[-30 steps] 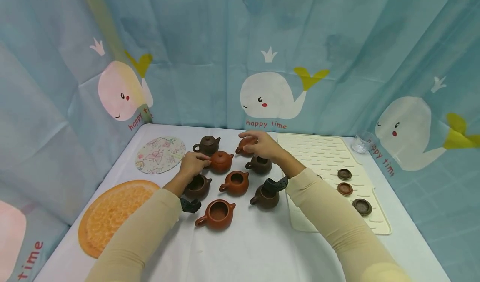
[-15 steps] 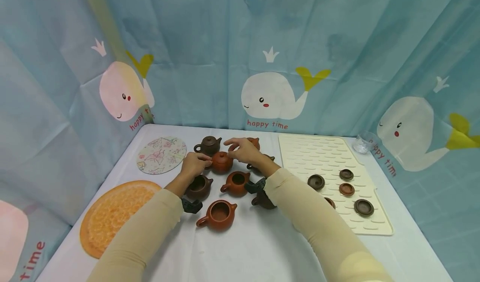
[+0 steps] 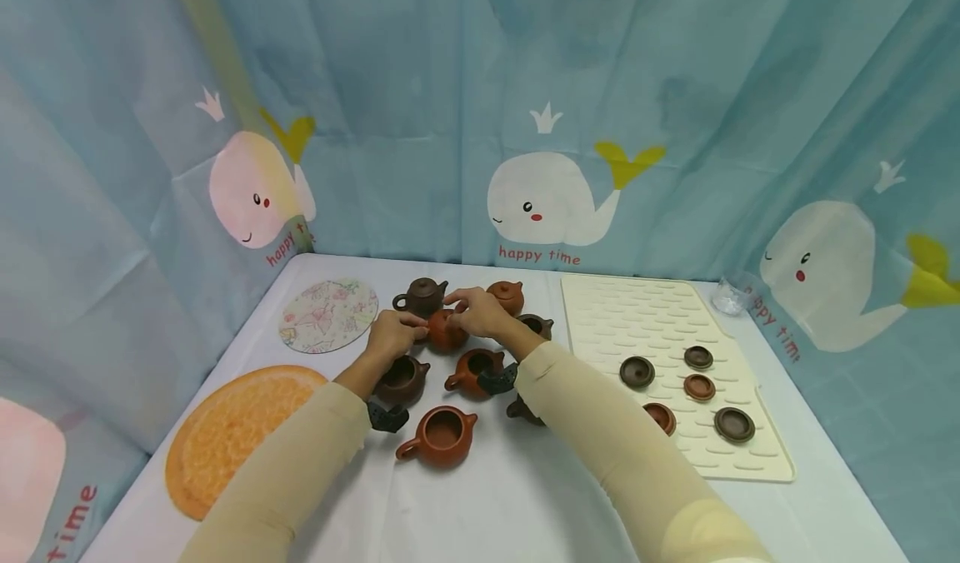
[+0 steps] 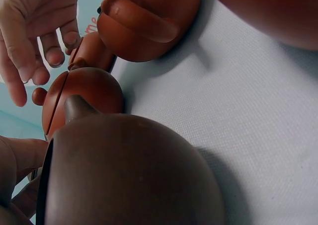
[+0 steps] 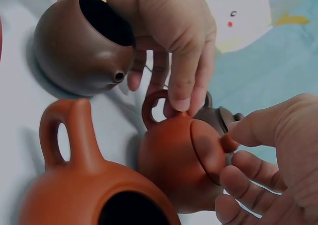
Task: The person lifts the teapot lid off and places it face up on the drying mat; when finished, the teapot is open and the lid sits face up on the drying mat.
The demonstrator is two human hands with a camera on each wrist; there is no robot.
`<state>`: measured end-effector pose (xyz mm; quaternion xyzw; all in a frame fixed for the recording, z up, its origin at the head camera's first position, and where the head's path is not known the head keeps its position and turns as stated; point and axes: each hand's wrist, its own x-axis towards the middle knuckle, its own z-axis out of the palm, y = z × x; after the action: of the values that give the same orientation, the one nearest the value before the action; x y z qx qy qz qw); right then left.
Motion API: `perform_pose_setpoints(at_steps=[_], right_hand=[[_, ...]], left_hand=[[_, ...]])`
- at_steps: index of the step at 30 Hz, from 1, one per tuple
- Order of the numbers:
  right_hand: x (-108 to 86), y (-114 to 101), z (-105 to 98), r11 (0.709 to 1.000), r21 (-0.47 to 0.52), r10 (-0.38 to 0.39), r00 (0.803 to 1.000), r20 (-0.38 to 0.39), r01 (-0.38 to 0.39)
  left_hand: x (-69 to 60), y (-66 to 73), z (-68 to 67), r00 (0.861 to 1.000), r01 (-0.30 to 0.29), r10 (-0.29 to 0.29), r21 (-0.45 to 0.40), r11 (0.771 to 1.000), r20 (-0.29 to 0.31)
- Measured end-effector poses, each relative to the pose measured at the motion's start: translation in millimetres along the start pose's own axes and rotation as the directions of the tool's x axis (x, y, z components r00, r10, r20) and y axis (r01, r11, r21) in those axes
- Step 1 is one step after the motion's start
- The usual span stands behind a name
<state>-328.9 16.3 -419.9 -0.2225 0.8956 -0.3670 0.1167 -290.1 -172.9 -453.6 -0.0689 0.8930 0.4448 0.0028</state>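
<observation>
My left hand [image 3: 392, 335] pinches the loop handle [image 5: 148, 114] of a reddish lidded teapot [image 3: 446, 337], which stands on the table. Over that teapot's lid [image 5: 206, 148] is my right hand [image 3: 483, 311]. Its thumb tip meets the round lid knob [image 5: 228, 143] in the right wrist view, while the loosely bent fingers sit around the knob without gripping it. Near the left wrist stands a dark brown lidless teapot [image 3: 401, 380]. A red lidless teapot [image 3: 472, 373] is partly hidden by the right wrist's black strap [image 3: 498, 379].
Behind are a dark lidded teapot [image 3: 423, 296] and a red lidded one [image 3: 507, 296]. Another red lidless teapot [image 3: 442, 436] stands in front. A cream mat [image 3: 637, 321] on the right bears several loose lids [image 3: 734, 424]. Two round mats [image 3: 240, 430] lie left; a clear cup [image 3: 729, 298] stands back right.
My right hand has moved left and slightly down from the rear red teapot to the lid of the nearer one. My left hand keeps its hold on the handle.
</observation>
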Motion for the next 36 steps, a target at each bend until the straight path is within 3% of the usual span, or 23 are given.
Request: perform_pose_setpoints(at_steps=[17,24,29,36], right_hand=[[1.1,-2,6,0.991,-0.129,-0.045,0.998,-0.045,0.039],[4.0,-3,12,0.969,-0.242,-0.054,0.998,-0.041,0.043],[4.5,-6,11,0.951,-0.296,-0.101,0.994,-0.034,0.087],[0.1,0,6,0.976,-0.213,-0.076,0.991,-0.107,0.051]], left_hand=[[-0.4,3.5,-0.2,1.000,-0.003,0.003,0.009,1.000,0.008],[-4.7,2.7,-0.3,1.000,0.003,-0.003,0.017,1.000,0.015],[-3.5,2.7,0.7,1.000,-0.001,0.001,0.027,1.000,0.006],[-1.9,4.2,0.1,1.000,-0.005,0.004,0.035,0.999,0.009]])
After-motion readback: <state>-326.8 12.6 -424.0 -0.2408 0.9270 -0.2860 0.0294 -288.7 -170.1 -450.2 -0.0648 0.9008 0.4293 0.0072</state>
